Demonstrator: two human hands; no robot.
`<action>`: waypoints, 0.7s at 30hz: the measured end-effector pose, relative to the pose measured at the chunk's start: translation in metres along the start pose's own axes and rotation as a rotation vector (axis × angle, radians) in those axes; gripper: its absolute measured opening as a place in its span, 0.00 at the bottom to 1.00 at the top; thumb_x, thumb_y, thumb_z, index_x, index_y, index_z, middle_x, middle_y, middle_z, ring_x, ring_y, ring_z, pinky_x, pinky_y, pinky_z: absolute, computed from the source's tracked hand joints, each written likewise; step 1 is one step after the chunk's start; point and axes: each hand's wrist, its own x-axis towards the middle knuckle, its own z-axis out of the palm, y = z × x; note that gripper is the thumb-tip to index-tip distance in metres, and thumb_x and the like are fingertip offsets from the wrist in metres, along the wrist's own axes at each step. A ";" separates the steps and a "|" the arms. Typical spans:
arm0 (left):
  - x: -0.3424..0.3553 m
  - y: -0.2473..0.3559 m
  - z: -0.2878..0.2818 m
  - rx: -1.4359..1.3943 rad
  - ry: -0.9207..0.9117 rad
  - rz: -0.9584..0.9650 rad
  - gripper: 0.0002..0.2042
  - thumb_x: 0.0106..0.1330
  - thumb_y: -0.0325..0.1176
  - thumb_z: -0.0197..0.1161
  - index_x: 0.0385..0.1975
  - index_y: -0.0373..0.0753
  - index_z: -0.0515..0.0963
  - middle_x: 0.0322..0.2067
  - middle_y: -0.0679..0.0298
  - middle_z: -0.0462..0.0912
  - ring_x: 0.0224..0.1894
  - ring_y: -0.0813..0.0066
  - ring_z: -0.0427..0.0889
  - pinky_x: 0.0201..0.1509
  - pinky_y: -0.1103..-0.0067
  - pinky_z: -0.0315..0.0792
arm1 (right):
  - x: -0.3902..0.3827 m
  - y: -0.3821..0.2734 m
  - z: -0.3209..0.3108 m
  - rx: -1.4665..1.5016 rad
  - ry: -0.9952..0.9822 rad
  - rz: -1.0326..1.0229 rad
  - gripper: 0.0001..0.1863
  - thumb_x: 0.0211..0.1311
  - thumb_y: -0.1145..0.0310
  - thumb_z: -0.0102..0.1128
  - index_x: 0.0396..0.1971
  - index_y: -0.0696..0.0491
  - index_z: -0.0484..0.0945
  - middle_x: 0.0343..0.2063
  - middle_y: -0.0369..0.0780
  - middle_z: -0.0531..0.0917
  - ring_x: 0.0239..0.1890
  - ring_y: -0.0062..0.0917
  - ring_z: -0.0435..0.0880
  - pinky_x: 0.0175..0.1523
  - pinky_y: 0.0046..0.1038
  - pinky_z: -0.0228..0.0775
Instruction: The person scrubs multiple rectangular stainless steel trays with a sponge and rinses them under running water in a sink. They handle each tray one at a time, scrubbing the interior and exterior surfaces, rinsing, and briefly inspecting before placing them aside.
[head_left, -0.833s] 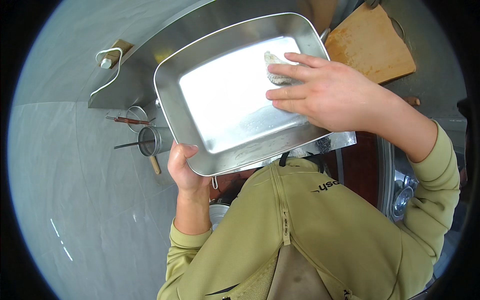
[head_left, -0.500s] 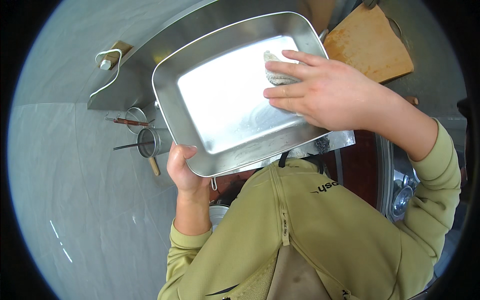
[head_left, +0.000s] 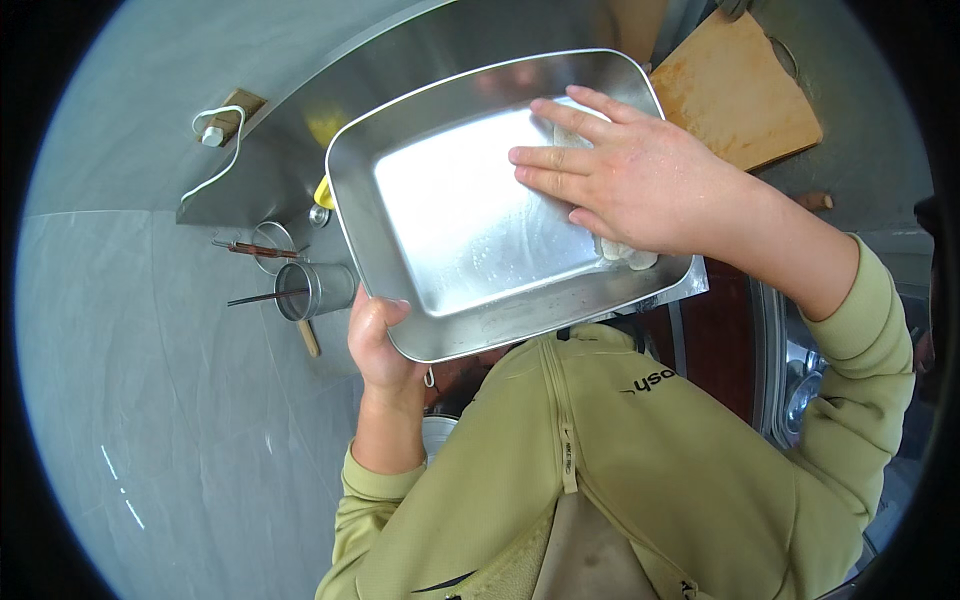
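One shiny, round-cornered metal tray (head_left: pixel 450 215) tilts just beyond the olive jacket (head_left: pixel 690 450), left hand (head_left: pixel 380 340) clamped on its near-left corner, thumb over the rim, remaining fingers hidden underneath. Right hand (head_left: pixel 635 180), fingers extended and slightly spread, lies over one pale, rough-looking cloth (head_left: pixel 628 256) at the tray's right inside, mostly covered by the palm. Left of tray: one metal cylinder (head_left: pixel 330 290), one yellow thing (head_left: pixel 322 193) partly hidden; right: one wooden board (head_left: pixel 740 95).

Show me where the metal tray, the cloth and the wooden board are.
Metal tray (head_left: pixel 465 210): head view, on its bare inside floor.
Cloth (head_left: pixel 630 257): head view, on its exposed lower end.
Wooden board (head_left: pixel 742 98): head view, middle of its face.
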 end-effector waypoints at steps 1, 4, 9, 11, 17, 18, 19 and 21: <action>-0.001 0.000 0.003 0.015 0.006 0.004 0.30 0.49 0.29 0.47 0.56 0.25 0.66 0.48 0.52 0.75 0.50 0.62 0.76 0.58 0.72 0.69 | 0.000 -0.001 0.002 0.098 0.010 -0.084 0.27 0.62 0.61 0.58 0.61 0.53 0.72 0.65 0.36 0.70 0.70 0.34 0.63 0.74 0.40 0.50; -0.003 0.000 0.011 0.010 -0.035 0.032 0.30 0.48 0.29 0.47 0.56 0.25 0.66 0.49 0.53 0.75 0.51 0.62 0.76 0.58 0.72 0.69 | 0.001 -0.011 0.012 0.339 -0.024 -0.291 0.32 0.65 0.55 0.56 0.65 0.56 0.66 0.68 0.42 0.65 0.72 0.35 0.60 0.75 0.39 0.47; -0.004 0.000 0.011 0.006 -0.083 0.095 0.30 0.47 0.28 0.48 0.56 0.27 0.66 0.49 0.54 0.75 0.50 0.63 0.76 0.57 0.72 0.69 | 0.001 -0.023 0.030 0.229 0.103 0.079 0.39 0.60 0.50 0.61 0.66 0.57 0.63 0.69 0.43 0.63 0.72 0.35 0.59 0.75 0.41 0.47; -0.003 -0.003 0.008 0.023 -0.092 0.080 0.31 0.48 0.29 0.48 0.57 0.26 0.66 0.51 0.53 0.75 0.53 0.61 0.75 0.60 0.72 0.68 | 0.000 -0.026 0.029 0.218 0.095 0.090 0.40 0.59 0.49 0.61 0.66 0.57 0.63 0.69 0.43 0.63 0.72 0.35 0.58 0.75 0.41 0.47; -0.002 -0.005 0.003 0.023 -0.066 0.108 0.30 0.47 0.28 0.48 0.55 0.27 0.67 0.48 0.54 0.76 0.51 0.63 0.75 0.58 0.72 0.68 | -0.004 -0.030 0.018 0.143 0.145 0.238 0.36 0.59 0.54 0.61 0.62 0.61 0.67 0.64 0.47 0.68 0.67 0.38 0.66 0.72 0.39 0.53; -0.003 -0.005 0.003 -0.018 -0.071 0.142 0.29 0.47 0.28 0.48 0.55 0.28 0.66 0.47 0.55 0.76 0.49 0.64 0.75 0.57 0.73 0.69 | -0.005 -0.031 0.018 0.061 0.140 0.334 0.35 0.58 0.55 0.61 0.61 0.61 0.68 0.63 0.47 0.69 0.66 0.37 0.67 0.71 0.39 0.55; -0.003 -0.005 0.003 0.008 -0.067 0.116 0.29 0.47 0.27 0.48 0.55 0.28 0.66 0.47 0.55 0.76 0.49 0.64 0.75 0.57 0.73 0.69 | -0.006 -0.032 0.019 -0.034 0.191 0.488 0.34 0.58 0.57 0.62 0.61 0.61 0.69 0.62 0.47 0.70 0.64 0.37 0.69 0.70 0.38 0.56; -0.005 -0.007 0.005 -0.029 -0.066 0.131 0.29 0.47 0.27 0.47 0.55 0.28 0.66 0.47 0.55 0.75 0.50 0.64 0.75 0.57 0.73 0.69 | -0.006 -0.036 0.024 0.038 0.067 0.468 0.29 0.55 0.67 0.63 0.57 0.60 0.72 0.57 0.46 0.74 0.52 0.35 0.76 0.57 0.31 0.71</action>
